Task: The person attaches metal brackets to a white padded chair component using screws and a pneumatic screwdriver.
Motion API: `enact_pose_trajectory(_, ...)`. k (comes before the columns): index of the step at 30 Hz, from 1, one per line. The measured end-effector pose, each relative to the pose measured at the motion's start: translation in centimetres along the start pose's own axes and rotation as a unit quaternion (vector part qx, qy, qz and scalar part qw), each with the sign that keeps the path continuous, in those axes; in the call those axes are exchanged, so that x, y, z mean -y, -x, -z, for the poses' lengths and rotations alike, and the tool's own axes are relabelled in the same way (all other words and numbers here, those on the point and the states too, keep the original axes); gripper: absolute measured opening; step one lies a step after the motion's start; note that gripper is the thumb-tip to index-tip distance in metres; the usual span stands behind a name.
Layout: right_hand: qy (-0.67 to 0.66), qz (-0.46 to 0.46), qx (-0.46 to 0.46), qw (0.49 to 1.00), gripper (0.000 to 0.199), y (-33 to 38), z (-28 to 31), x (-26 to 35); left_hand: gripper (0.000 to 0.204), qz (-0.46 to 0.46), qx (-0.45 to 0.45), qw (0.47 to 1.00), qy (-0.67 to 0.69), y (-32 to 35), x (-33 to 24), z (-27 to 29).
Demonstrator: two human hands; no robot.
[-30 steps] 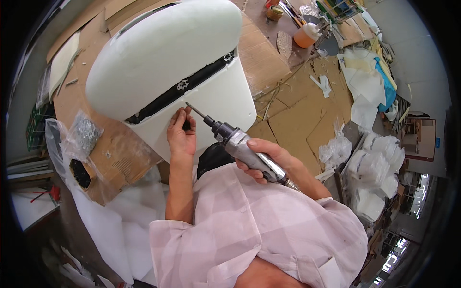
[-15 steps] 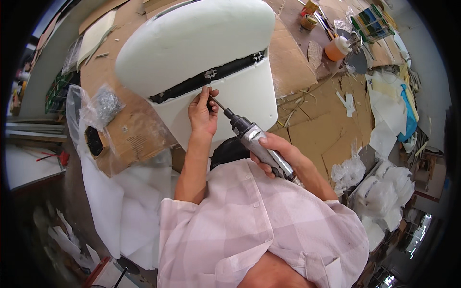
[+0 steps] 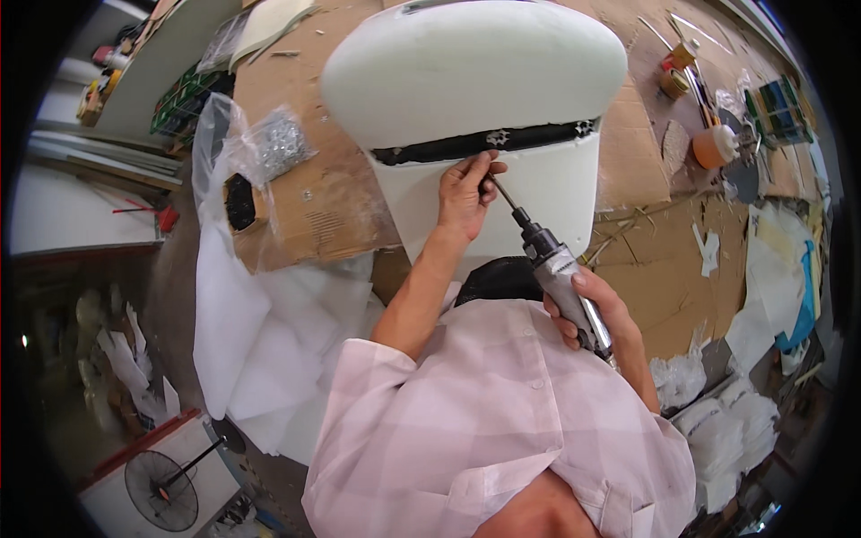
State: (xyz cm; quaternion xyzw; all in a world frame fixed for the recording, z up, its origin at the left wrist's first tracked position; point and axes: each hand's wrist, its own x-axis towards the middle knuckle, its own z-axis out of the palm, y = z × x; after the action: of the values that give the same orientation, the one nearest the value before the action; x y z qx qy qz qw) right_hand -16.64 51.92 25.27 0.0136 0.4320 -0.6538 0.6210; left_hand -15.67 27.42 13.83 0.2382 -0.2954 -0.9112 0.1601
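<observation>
My right hand (image 3: 605, 309) is wrapped round a grey and black air screwdriver (image 3: 565, 282), whose long bit (image 3: 504, 193) slants up and left. Beside the bit's tip, my left hand (image 3: 466, 193) is closed in a pinch; whatever lies between its fingers is too small to make out. Both hands are over a pale white foam-like seat piece (image 3: 475, 67), with a dark slot (image 3: 439, 148) running across it. Star-shaped metal pieces (image 3: 498, 139) show in the slot. The left fingertips are at the slot's lower edge, close to the middle metal piece.
Cardboard (image 3: 336, 193) lies under the seat piece. At left are a clear bag of small metal parts (image 3: 280, 143) and an open box of dark pieces (image 3: 240, 202). An orange bottle (image 3: 715, 146) and a green rack (image 3: 778, 109) stand at far right. White sheeting (image 3: 242, 332) hangs at left.
The whole view has swung, so the scene sits further right and a fan shows at lower left. My hands keep nearly the same hold on the screwdriver and place at the slot.
</observation>
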Motion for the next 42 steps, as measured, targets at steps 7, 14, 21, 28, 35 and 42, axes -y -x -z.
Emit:
enact_pose_trajectory(7,0.018,-0.009,-0.026,0.999,0.062,-0.1,0.1,0.2,0.018,0.037,0.037,0.998,-0.02,-0.1,-0.7,0.2)
enact_pose_trajectory(14,0.024,0.012,-0.043,0.999,0.062,0.2,0.1,0.0,0.016,0.058,0.078,0.995,-0.021,-0.4,-0.3,-0.1)
enact_pose_trajectory(21,0.038,-0.007,-0.011,0.999,0.059,-0.6,1.2,0.4,0.016,0.054,-0.059,0.994,0.079,0.2,0.4,-1.7)
enact_pose_trajectory(28,0.087,0.026,-0.04,0.995,0.058,-1.8,0.9,1.0,0.019,0.079,-0.103,0.977,0.17,-1.6,1.1,-2.5)
enact_pose_trajectory(35,0.064,0.025,-0.066,0.995,0.054,-2.2,0.6,1.2,0.018,0.091,-0.061,0.973,0.201,-1.8,1.2,-1.6)
enact_pose_trajectory(42,0.03,0.023,-0.047,0.998,0.053,-2.8,0.7,1.1,0.017,0.113,-0.034,0.974,0.195,-2.2,0.4,-1.3)
